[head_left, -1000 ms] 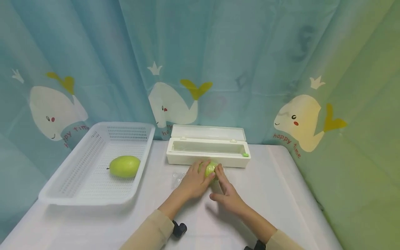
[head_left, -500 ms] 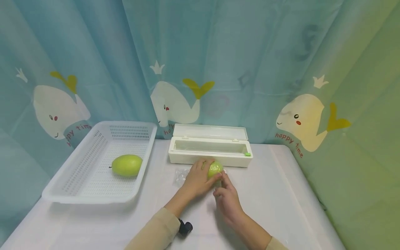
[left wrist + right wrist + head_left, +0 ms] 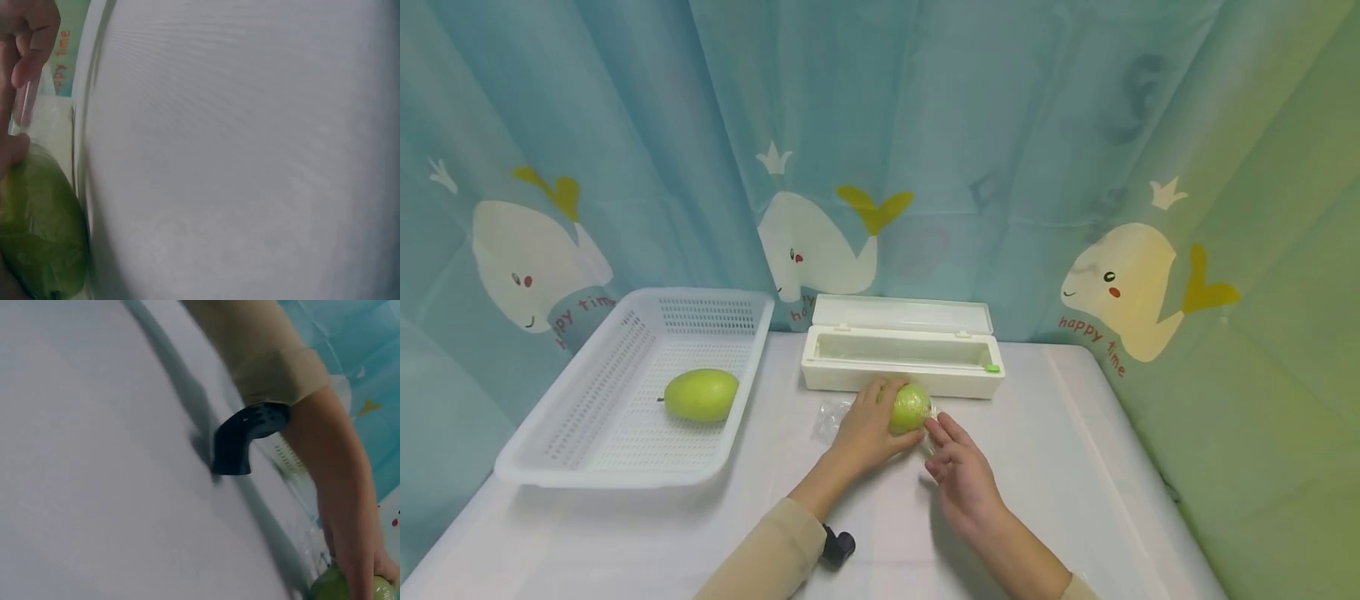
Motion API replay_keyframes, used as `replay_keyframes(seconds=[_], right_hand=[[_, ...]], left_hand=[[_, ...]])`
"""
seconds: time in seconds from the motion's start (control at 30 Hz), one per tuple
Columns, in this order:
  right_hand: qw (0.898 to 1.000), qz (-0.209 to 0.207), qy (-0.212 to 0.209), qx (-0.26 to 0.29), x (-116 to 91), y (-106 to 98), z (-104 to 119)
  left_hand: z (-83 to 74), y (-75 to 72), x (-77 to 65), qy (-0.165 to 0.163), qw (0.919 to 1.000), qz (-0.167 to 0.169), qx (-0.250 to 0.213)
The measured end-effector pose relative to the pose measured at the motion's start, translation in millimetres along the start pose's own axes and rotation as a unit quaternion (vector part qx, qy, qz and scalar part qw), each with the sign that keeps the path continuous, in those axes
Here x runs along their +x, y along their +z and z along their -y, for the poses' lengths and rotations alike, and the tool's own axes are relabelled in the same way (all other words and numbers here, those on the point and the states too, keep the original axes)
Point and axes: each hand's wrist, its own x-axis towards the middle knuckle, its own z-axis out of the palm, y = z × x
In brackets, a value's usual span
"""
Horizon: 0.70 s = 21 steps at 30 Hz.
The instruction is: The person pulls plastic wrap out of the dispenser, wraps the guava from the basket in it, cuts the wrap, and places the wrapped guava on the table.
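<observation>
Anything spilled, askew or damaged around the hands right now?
Nothing looks spilled or damaged. The one untidy bit is crumpled film on the person's left side of the left hand, bunched rather than smoothed onto the fruit.

Right hand (image 3: 966, 479) farther right than before, fingers (image 3: 955, 430) at clear film (image 3: 934, 411) beside green fruit (image 3: 912, 408)

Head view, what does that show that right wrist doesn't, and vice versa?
Only head: the oval stemmed green fruit and the open white plastic box.
Only right wrist: the full length of the bent black plastic device, partly hidden in head view.
Both: the left hand gripping a film-wrapped green fruit, and some of the white plastic basket.
</observation>
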Motion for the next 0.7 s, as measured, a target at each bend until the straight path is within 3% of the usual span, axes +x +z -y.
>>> replay_keyframes(seconds=[0.23,0.43,0.53,0.7], right_hand=[[0.997,0.013,0.041,0.067,11.0,-7.7,0.2],[0.991,0.003,0.076,0.108,20.3,-18.3,-3.1],[0.99,0.013,0.092,0.107,21.5,-22.2,-2.8],[0.983,0.071,0.159,0.063,20.4,-32.0,6.4]], left_hand=[[3.1,-3.1,-0.9,0.014,0.9999,0.007,-0.002],[3.6,-2.0,-0.9,-0.001,0.9997,0.015,-0.019],[3.3,-0.8,-0.6,-0.003,0.9997,0.008,-0.023],[2.2,-2.9,1.1,0.006,0.9996,0.0,-0.027]])
